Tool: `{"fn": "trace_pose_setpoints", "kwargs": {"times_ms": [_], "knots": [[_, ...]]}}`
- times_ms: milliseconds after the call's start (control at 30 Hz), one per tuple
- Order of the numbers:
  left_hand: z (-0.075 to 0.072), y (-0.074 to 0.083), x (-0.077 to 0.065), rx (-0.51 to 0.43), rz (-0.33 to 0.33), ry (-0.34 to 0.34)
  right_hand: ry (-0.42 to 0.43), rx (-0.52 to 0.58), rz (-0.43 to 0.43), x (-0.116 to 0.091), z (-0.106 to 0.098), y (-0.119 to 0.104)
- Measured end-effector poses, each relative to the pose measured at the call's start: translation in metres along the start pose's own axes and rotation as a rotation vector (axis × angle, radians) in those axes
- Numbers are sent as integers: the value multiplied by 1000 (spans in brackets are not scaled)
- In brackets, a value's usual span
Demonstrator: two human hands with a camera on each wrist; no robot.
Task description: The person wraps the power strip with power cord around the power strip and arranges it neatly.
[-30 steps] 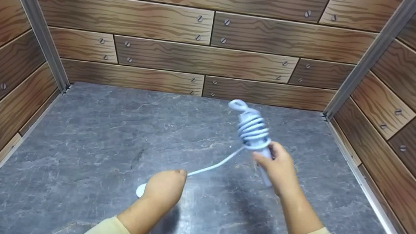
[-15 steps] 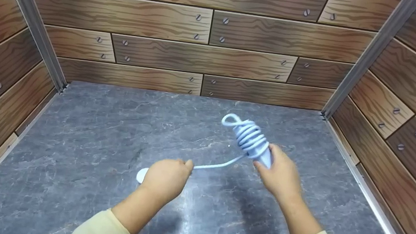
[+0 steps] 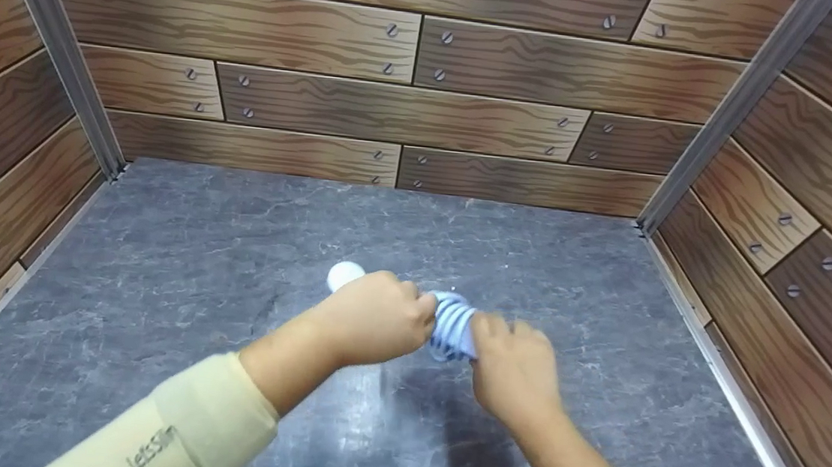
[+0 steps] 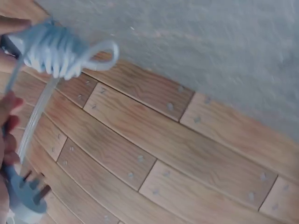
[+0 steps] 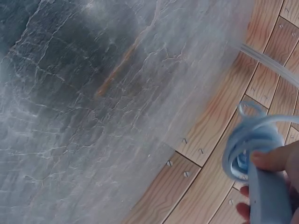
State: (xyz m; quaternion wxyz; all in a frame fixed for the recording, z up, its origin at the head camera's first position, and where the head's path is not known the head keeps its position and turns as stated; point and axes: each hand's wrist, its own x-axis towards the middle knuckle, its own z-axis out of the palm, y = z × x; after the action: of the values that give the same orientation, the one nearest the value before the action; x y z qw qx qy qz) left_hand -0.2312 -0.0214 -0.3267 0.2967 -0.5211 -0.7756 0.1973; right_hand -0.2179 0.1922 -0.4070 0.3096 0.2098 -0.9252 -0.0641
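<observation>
In the head view my right hand [image 3: 517, 370] grips one end of a pale power strip [image 5: 268, 196], thumb along its side in the right wrist view. White cord [image 3: 451, 327] is wound in several turns around the strip's other part, and a small loop [image 4: 105, 56] sticks out at its end. My left hand [image 3: 374, 320] is curled round the plug and the cord's free run, close to the coil. The plug [image 4: 25, 200] shows its prongs in the left wrist view; in the head view its rounded white end protrudes behind the hand. Both hands are above the grey surface.
A grey marbled surface [image 3: 234, 248] lies below the hands. Wood-print panels [image 3: 307, 103] wall it in at the back and both sides, with metal corner posts [image 3: 63, 45] at the back left and back right.
My left hand has moved up and right with the plug, coming right beside the coil. My right hand has turned and lowered the strip, and the gap between the hands has closed.
</observation>
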Motion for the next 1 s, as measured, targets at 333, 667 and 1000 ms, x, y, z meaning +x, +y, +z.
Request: {"fn": "trace_pose_setpoints", "kwargs": {"times_ms": [333,667,1000], "knots": [[19,-22,-8,100,231,77,-18,196,-366,4,-5,-1],[53,-8,-26,-303,-81,77,150,527,-438,7,-16,-1],[63,45,-19,-1148,-523,551,269,646,-315,10,-20,3]]}}
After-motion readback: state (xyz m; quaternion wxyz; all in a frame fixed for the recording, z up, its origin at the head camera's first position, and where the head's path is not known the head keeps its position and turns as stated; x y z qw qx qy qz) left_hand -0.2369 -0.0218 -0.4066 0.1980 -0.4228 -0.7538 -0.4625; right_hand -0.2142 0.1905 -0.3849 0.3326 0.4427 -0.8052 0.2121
